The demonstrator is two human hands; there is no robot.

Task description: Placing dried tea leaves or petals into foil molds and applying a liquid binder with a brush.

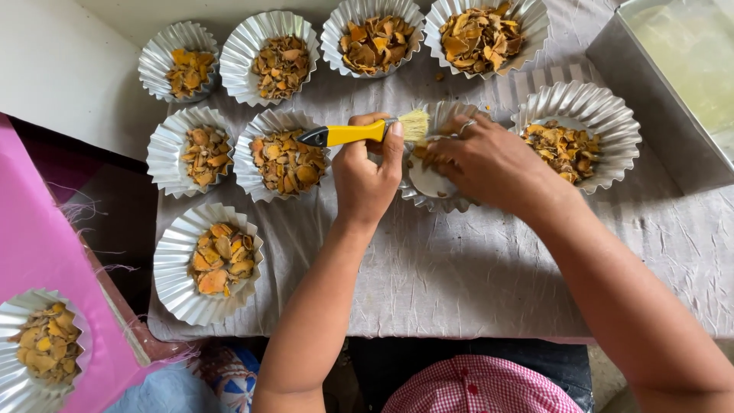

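The left hand [367, 180] was clenched around the yellow handle of a small brush [363, 131], bristles pointing right over a fluted foil cup [432, 187] near the middle of the grey cloth [474, 275]. The right hand [489, 164] gripped that cup's rim, its fingers curled over some dried orange chips inside. 8 more filled foil cups [283, 160] sat along the cloth's far and left edges.

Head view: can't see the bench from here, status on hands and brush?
Left hand grips yellow-handled brush. Right hand reaches into fluted foil cup, mostly covering it. Filled cups close alongside.
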